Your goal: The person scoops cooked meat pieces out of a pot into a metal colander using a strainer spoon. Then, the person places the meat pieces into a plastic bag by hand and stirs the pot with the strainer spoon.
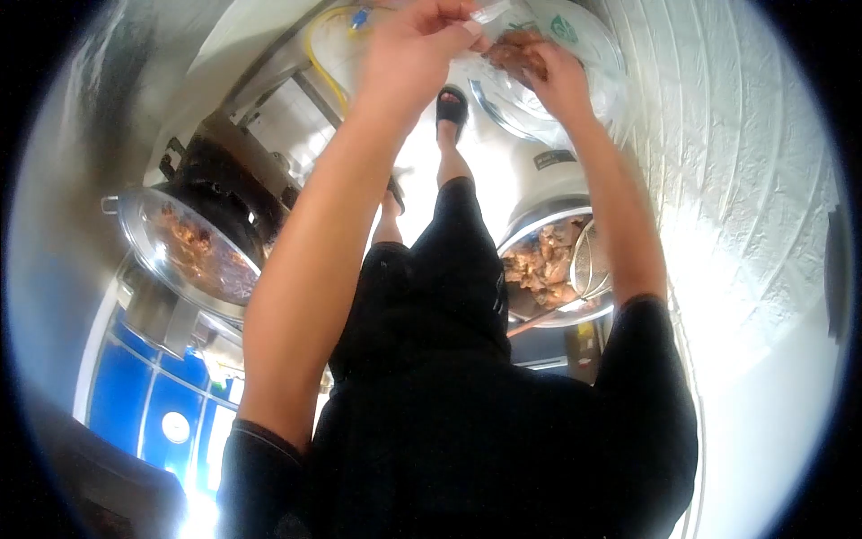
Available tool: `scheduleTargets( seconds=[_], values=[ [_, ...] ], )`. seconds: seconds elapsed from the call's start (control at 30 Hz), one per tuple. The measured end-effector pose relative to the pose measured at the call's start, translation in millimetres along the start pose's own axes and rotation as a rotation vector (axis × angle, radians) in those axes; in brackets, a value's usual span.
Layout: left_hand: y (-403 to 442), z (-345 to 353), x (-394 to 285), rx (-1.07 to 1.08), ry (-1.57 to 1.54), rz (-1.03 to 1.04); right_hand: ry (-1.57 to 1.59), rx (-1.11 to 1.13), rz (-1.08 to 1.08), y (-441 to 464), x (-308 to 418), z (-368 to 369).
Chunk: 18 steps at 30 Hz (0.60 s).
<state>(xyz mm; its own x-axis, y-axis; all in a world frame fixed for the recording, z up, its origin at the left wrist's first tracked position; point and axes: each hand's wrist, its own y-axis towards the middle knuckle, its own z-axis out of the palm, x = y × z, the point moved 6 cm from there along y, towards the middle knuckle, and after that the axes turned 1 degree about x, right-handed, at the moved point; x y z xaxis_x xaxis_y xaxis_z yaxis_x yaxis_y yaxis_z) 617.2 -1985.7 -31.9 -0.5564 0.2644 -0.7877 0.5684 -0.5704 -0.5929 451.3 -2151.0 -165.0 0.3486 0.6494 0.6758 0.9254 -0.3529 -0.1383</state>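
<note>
At the top of the head view, my left hand [431, 34] pinches the edge of a clear plastic bag [492, 13] with green print. Close by on the right, my right hand [558, 79] is closed around brown, cooked-looking meat [515, 56] at the bag. I cannot tell how much of the meat lies inside the plastic. Beneath the bag shows the shiny rim of a round bowl [503, 115].
A pot of brown meat chunks [542, 260] stands below my right forearm, with a wire strainer [588, 262] in it. On the left are a wide metal pan [171, 242] holding food and a blackened appliance [224, 171]. A yellow hose [314, 49] runs along the floor.
</note>
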Motion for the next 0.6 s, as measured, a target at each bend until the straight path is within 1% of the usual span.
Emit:
scheduleTargets(
  seconds=[0.03, 0.13, 0.17, 0.23, 0.27, 0.33, 0.37, 0.4, 0.43, 0.47, 0.5, 0.53, 0.57, 0.6],
  values=[
    [-4, 0, 0, -0.011, -0.008, 0.013, -0.008, -0.087, -0.081, -13, 18, -20],
    [-15, -4, 8, -0.074, -0.031, 0.037, -0.011, -0.107, 0.011, -54, 47, -59],
    [-17, -6, 15, -0.090, -0.069, 0.007, -0.014, -0.119, 0.036, -65, 57, -72],
    [-24, -9, 27, -0.099, -0.135, -0.030, -0.039, -0.113, 0.035, -84, 76, -99],
    [-28, -10, 32, -0.114, -0.153, -0.004, -0.064, -0.150, 0.021, -91, 91, -115],
    [-35, -13, 55, -0.151, -0.131, -0.011, -0.047, -0.196, 0.010, -102, 127, -144],
    [-33, -13, 73, -0.152, -0.044, 0.094, 0.006, -0.199, 0.007, -103, 147, -157],
    [-36, -14, 89, -0.146, -0.004, 0.103, 0.107, -0.205, 0.016, -103, 169, -164],
    [-40, -15, 104, -0.140, 0.037, 0.114, 0.069, -0.237, -0.013, -108, 160, -166],
    [-45, -16, 119, -0.134, 0.077, 0.124, 0.175, -0.215, -0.114, -102, 178, -172],
    [-52, -15, 131, -0.136, -0.013, 0.078, -0.035, -0.235, -0.095, -97, 201, -173],
    [-47, 0, 159, -0.184, -0.178, 0.160, 0.070, -0.250, -0.131, -90, 245, -174],
    [-82, -5, 132, -0.218, 0.017, 0.139, 0.007, -0.207, -0.240, -83, 292, -173],
    [-93, -4, 131, -0.184, -0.016, 0.145, -0.022, -0.186, -0.345, -72, 341, -161]
  ],
)
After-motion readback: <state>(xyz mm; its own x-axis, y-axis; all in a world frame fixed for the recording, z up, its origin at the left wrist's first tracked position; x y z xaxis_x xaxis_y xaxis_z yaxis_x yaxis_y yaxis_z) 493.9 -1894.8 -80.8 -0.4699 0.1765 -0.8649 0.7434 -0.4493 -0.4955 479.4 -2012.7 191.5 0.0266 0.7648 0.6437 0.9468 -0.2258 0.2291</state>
